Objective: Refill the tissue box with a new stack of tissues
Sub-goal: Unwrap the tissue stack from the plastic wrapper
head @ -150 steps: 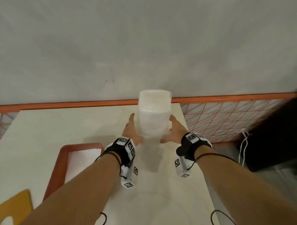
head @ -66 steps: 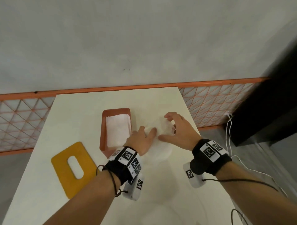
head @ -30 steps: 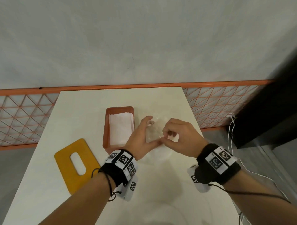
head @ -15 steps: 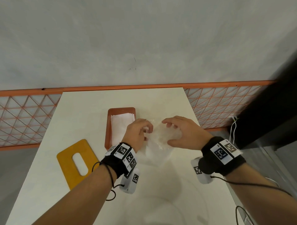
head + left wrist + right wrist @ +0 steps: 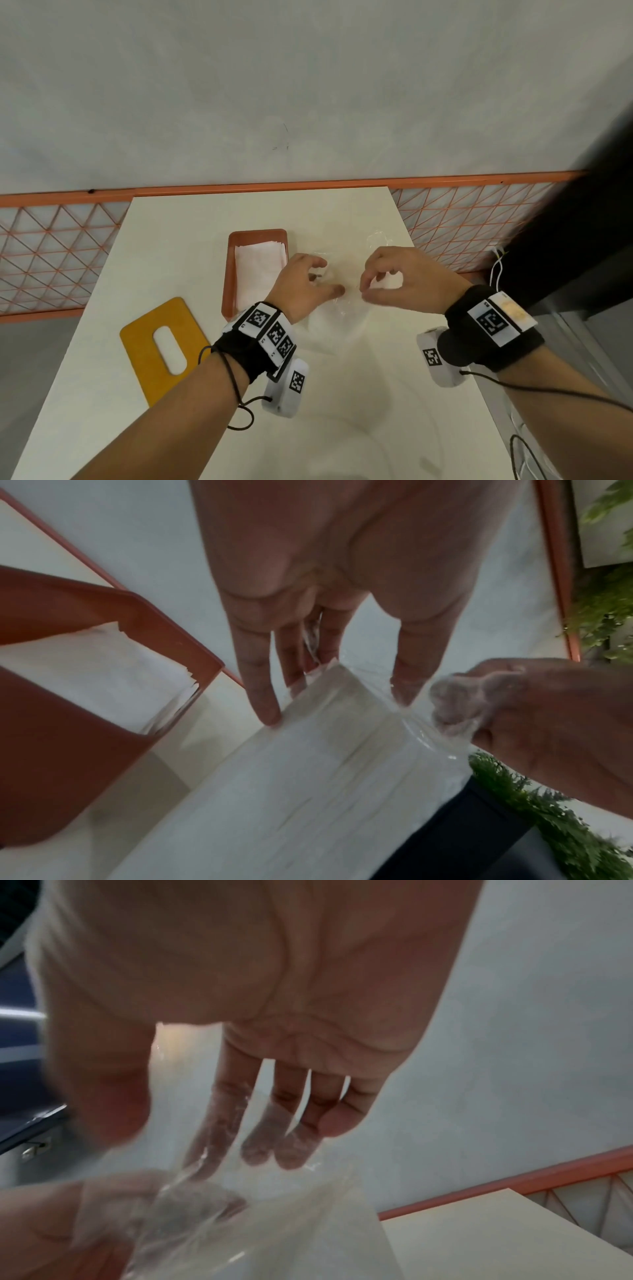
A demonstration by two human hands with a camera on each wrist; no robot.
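Note:
A stack of white tissues in a clear plastic wrapper (image 5: pixel 337 318) lies on the table, right of the orange tissue box (image 5: pixel 229 274). My left hand (image 5: pixel 305 284) holds the pack's far end, fingertips (image 5: pixel 267 712) on its edge and wrapper film between the fingers. My right hand (image 5: pixel 394 281) pinches the film on the other side; in the right wrist view the wrapper (image 5: pixel 274 1218) stretches over my fingers (image 5: pixel 219 1123). Between the hands the film is pulled taut. The pack (image 5: pixel 308 777) is still covered. The orange box (image 5: pixel 68 745) holds a low layer of white tissues (image 5: pixel 260 270).
A yellow lid (image 5: pixel 161 346) with an oval slot lies flat at the left front of the pale table (image 5: pixel 342 411). An orange mesh fence (image 5: pixel 58 253) runs behind the table. A dark cabinet and white cables (image 5: pixel 496 263) stand to the right.
The pack went from standing upright between my palms to lying on the table. In the last half second my hands have drawn apart, stretching the wrapper film between them.

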